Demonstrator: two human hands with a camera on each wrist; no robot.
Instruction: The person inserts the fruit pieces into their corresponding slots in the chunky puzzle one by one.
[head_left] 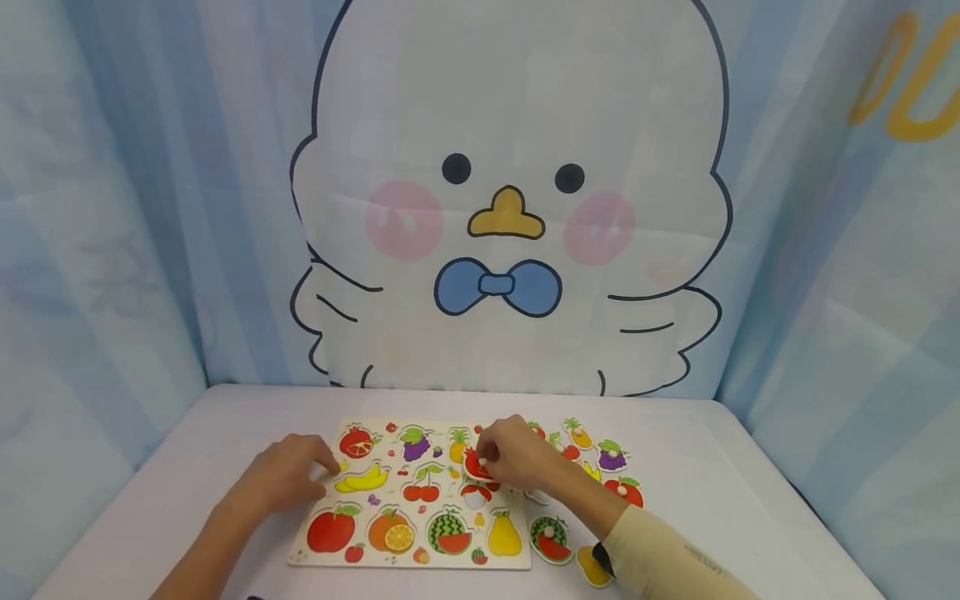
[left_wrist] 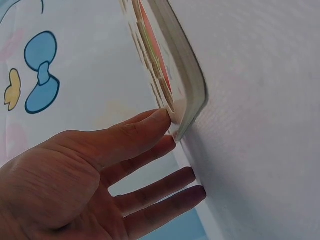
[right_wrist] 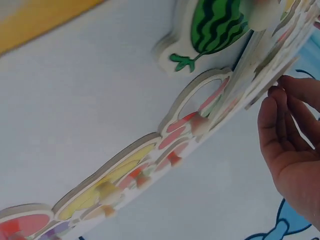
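My right hand (head_left: 517, 450) pinches a red fruit puzzle piece (head_left: 474, 465) by its small knob, over the right part of the fruit puzzle board (head_left: 408, 561). In the right wrist view the thumb and fingertips of that hand (right_wrist: 295, 145) meet at the thin edge of the piece (right_wrist: 267, 89). At the board's left side is my left hand (head_left: 288, 471), fingers extended. The left wrist view shows the thumb of this hand (left_wrist: 100, 165) against a corner of the board (left_wrist: 192, 95), the lower fingers reaching toward the tabletop.
Right of the board lie loose knobbed pieces: a watermelon (head_left: 550, 540), a yellow fruit (head_left: 592, 568), an apple (head_left: 628, 492), grapes (head_left: 612, 455), a pineapple (head_left: 577, 433) and others partly under my right arm. A curtain with a cartoon bird (head_left: 510, 350) hangs behind the white table (head_left: 750, 500).
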